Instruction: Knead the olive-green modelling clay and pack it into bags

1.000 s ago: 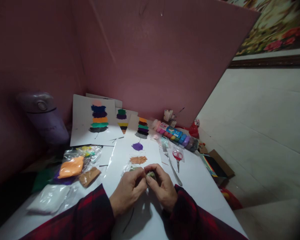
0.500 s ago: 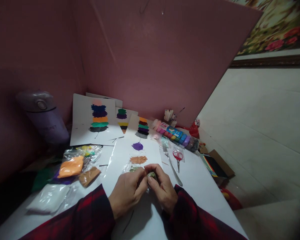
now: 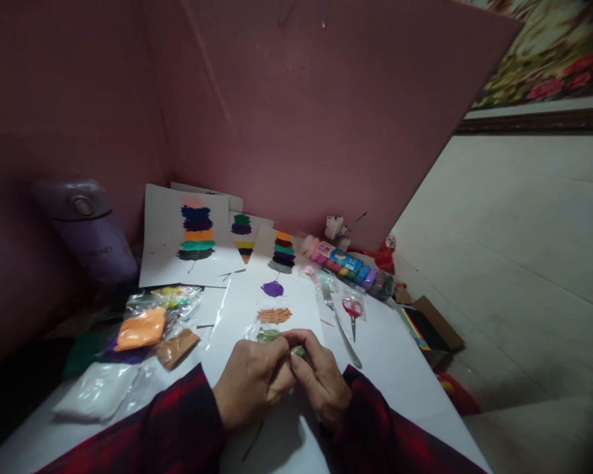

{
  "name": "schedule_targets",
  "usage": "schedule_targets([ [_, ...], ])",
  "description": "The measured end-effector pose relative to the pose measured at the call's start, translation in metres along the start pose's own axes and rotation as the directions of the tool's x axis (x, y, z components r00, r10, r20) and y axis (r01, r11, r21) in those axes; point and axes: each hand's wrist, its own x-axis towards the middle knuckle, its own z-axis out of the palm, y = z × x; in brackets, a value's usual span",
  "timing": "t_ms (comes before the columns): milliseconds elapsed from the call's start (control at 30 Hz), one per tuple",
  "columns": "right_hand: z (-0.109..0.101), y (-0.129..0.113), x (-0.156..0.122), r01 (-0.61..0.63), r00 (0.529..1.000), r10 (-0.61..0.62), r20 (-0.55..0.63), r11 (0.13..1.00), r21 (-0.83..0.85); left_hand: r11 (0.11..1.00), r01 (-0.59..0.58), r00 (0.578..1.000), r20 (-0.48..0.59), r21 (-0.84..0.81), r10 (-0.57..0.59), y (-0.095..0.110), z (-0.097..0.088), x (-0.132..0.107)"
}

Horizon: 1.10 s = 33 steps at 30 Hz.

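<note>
My left hand (image 3: 254, 375) and my right hand (image 3: 321, 378) meet over a white sheet of paper (image 3: 234, 316), both closed with fingertips together. Olive-green modelling clay (image 3: 299, 352), seemingly in clear plastic, is pinched between my right thumb and fingers. My left fingertips press against the same spot, and their grip is partly hidden. Just beyond my left knuckles shows another patch of green clay (image 3: 268, 335) with clear plastic beside it; I cannot tell whether it is the same piece. Above it on the paper are a ridged orange-brown clay band (image 3: 274, 315) and a purple clay patch (image 3: 272, 289).
At left lie bags of orange clay (image 3: 141, 329), brown clay (image 3: 178, 349) and white clay (image 3: 95, 393), near a purple bottle (image 3: 91, 230). A fork (image 3: 343, 329) and red-handled scissors (image 3: 352, 309) lie right. A multicoloured clay pack (image 3: 348, 264) and coloured sheets (image 3: 178, 263) stand behind.
My left fingers have curled in and lowered slightly, leaving more of the green patch beyond them visible. My right hand keeps its hold, its index finger slightly lower.
</note>
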Motion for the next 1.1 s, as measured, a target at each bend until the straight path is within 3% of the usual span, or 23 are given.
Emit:
schedule_targets([
  [233,0.002,-0.004,-0.002,-0.033,0.998,0.033,-0.050,0.999,-0.005,0.996,-0.020,0.998,-0.058,-0.092,0.015,0.000,0.004,0.001],
  [433,0.006,0.005,-0.007,-0.122,0.987,0.119,-0.108,0.992,-0.027,0.995,-0.062,0.994,-0.090,-0.076,0.056,0.000,0.008,0.002],
  [633,0.008,0.009,-0.009,-0.136,0.982,0.133,-0.135,0.991,-0.016,0.992,-0.077,0.996,-0.058,-0.103,0.071,0.001,0.013,0.002],
  [767,0.003,0.011,-0.005,-0.070,0.994,0.066,-0.092,0.997,-0.039,0.977,0.089,0.996,-0.002,-0.193,-0.091,0.000,0.016,0.002],
  [933,-0.003,0.003,0.002,0.026,1.000,-0.027,0.012,0.997,0.071,0.892,0.282,0.955,0.011,-0.352,-0.298,-0.001,0.014,0.004],
  [1100,-0.004,-0.001,0.003,-0.024,0.999,0.022,0.024,0.996,0.085,0.908,0.264,0.959,-0.010,-0.326,-0.283,0.000,0.008,0.003],
])
